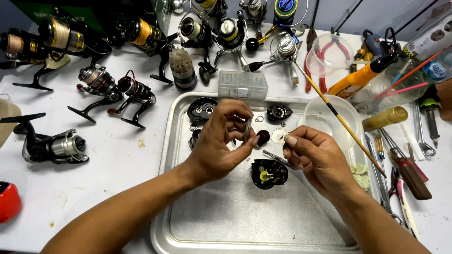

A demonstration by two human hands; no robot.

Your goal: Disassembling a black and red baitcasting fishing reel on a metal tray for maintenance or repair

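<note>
Mid-teardown of a baitcasting reel over the metal tray point(188, 221): left hand point(221, 146) pinched shut on a small flat metal part point(247, 129), right hand point(315, 157) pinching a thin washer point(279, 136). Open reel frame point(269, 173) lies on the tray just below both hands. Judgement: next move needs fine alignment. Room: bare tray toward the near rim; right side crowded by clear bowl point(332, 117) and screwdrivers point(405, 164)

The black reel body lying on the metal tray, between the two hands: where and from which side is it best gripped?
Probably grip the black reel body across its smooth outer edges, coming from above; its open face with the yellow gear points up, so keep off that.
</note>
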